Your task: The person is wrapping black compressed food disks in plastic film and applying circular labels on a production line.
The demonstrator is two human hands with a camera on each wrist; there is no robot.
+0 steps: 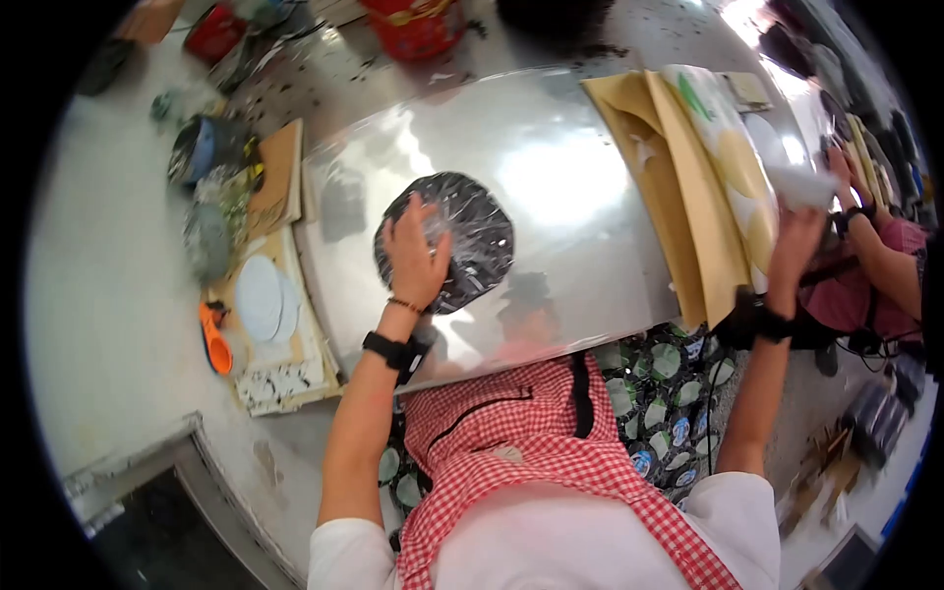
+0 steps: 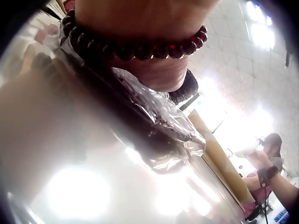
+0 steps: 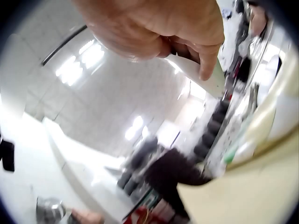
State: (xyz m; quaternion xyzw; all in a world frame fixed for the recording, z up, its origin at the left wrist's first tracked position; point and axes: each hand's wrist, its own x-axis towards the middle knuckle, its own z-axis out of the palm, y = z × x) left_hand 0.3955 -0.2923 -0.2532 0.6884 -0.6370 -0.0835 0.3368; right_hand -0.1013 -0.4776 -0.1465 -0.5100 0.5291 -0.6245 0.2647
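A round black bundle wrapped in clear film [image 1: 477, 231] lies on a shiny metal sheet [image 1: 580, 285]. My left hand [image 1: 418, 258] rests on its left part, fingers spread. In the left wrist view, crinkled film [image 2: 161, 114] shows below the hand [image 2: 149, 70]. Out to the right, beyond the brown paper, my right hand [image 1: 796, 241] grips a blurred whitish object [image 1: 804, 185]. The right wrist view shows the hand [image 3: 163, 28] with its fingers curled round this pale, curved object [image 3: 198, 74]; its full shape cannot be told.
Folded brown paper [image 1: 688, 197] and a patterned plastic roll [image 1: 733, 157] border the sheet's right side. White discs [image 1: 261, 300], an orange-handled tool [image 1: 214, 339] and a dark pot [image 1: 206, 147] are at left. A red bucket [image 1: 413, 25] stands behind. Another person [image 1: 885, 256] is at far right.
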